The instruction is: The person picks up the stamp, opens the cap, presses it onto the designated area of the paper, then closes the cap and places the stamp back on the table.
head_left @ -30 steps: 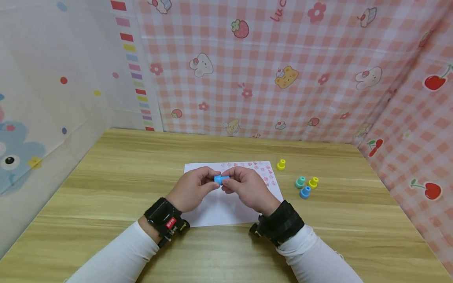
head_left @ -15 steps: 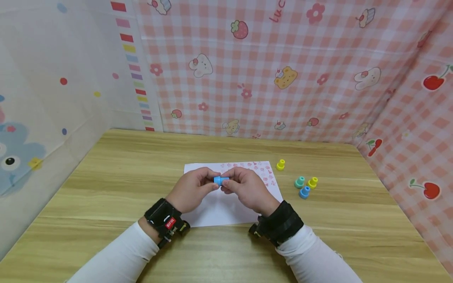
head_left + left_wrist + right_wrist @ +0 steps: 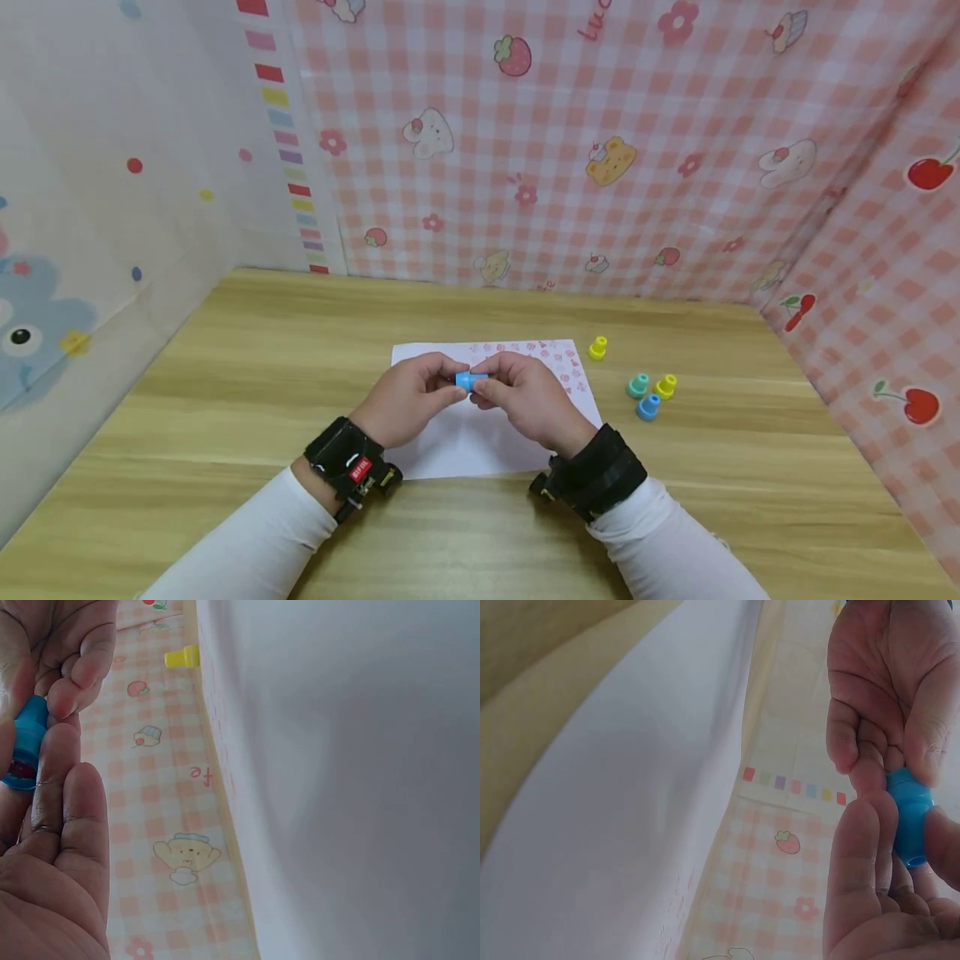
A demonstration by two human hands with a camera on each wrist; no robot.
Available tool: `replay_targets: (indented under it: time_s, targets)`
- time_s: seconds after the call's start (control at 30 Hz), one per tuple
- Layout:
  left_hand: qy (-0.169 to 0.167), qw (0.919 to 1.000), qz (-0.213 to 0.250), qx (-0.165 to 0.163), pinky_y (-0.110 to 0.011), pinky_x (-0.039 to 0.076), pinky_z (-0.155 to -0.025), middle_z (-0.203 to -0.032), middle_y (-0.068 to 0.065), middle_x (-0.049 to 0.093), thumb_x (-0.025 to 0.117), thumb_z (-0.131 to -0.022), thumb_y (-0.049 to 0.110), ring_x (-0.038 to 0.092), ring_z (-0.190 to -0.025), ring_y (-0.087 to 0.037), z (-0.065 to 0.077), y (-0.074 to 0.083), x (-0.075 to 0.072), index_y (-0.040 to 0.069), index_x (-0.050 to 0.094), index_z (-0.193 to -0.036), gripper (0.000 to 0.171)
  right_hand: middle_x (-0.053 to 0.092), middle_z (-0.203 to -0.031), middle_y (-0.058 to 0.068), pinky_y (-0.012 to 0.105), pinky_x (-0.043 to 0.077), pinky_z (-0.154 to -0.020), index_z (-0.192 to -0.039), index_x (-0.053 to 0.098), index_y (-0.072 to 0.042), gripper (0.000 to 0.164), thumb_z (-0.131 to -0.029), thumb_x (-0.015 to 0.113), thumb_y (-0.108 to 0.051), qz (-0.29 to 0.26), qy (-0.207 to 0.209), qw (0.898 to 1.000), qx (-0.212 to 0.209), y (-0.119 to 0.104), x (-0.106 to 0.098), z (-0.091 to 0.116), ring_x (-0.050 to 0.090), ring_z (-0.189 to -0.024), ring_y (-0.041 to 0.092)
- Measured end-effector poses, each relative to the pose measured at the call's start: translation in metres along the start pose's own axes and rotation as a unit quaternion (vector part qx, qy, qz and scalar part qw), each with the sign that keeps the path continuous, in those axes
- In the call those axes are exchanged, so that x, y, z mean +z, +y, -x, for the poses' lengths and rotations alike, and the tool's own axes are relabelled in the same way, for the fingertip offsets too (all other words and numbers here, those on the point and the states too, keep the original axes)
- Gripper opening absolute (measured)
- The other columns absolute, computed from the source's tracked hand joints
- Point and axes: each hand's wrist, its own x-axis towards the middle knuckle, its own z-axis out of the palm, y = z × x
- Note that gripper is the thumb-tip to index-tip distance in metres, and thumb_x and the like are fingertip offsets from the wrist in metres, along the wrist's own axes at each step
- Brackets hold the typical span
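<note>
Held level between both hands over a white paper sheet [image 3: 472,450] is a small blue stamp [image 3: 468,382]. My left hand [image 3: 399,400] pinches its wide end between thumb and fingers. At its narrow end, my right hand [image 3: 531,403] grips it the same way. In the left wrist view the stamp [image 3: 30,733] shows dark red inside its wide end. The right wrist view has the stamp [image 3: 912,829] between the thumbs and fingertips of both hands. Rows of small red prints [image 3: 558,357] cover the paper's upper right part.
Right of the paper, a green stamp [image 3: 637,386], a yellow stamp [image 3: 665,386] and another blue stamp [image 3: 648,407] stand close together on the wooden table [image 3: 247,400]. A second yellow stamp [image 3: 597,348] stands farther back. Patterned cloth [image 3: 480,167] walls the back and sides.
Both hands keep their hold on the blue stamp, with almost no movement. The head view has shifted slightly; the other stamps and the paper have stayed put.
</note>
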Motion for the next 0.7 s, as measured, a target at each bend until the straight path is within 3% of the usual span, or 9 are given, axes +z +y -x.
replay_targets:
  time_s: [0.43,0.7]
  targets:
    - [0.012,0.9999,0.002,-0.011,-0.034,0.053,-0.072,-0.090,0.009,0.066,0.068,-0.088,0.024,0.058,-0.080,-0.009,-0.0004,-0.0003,-0.0003,0.022,0.066,-0.100,0.012,0.068,-0.090,0.003,0.035,0.055,-0.076,-0.098,0.065,-0.013,0.010,-0.092,0.062,-0.020,0.021,0.000,1.000,-0.019,0.0056,-0.0017,-0.0015,0.064,-0.083,0.023]
    - [0.021,0.9996,0.001,-0.018,-0.034,0.053,-0.070,-0.088,0.008,0.066,0.068,-0.088,0.023,0.058,-0.080,-0.010,0.0023,0.0012,0.0008,0.021,0.066,-0.100,0.012,0.068,-0.090,0.003,0.035,0.054,-0.077,-0.098,0.066,-0.013,0.010,-0.091,0.063,-0.019,0.017,0.002,1.000,-0.016,0.0051,0.0001,-0.0011,0.064,-0.081,0.019]
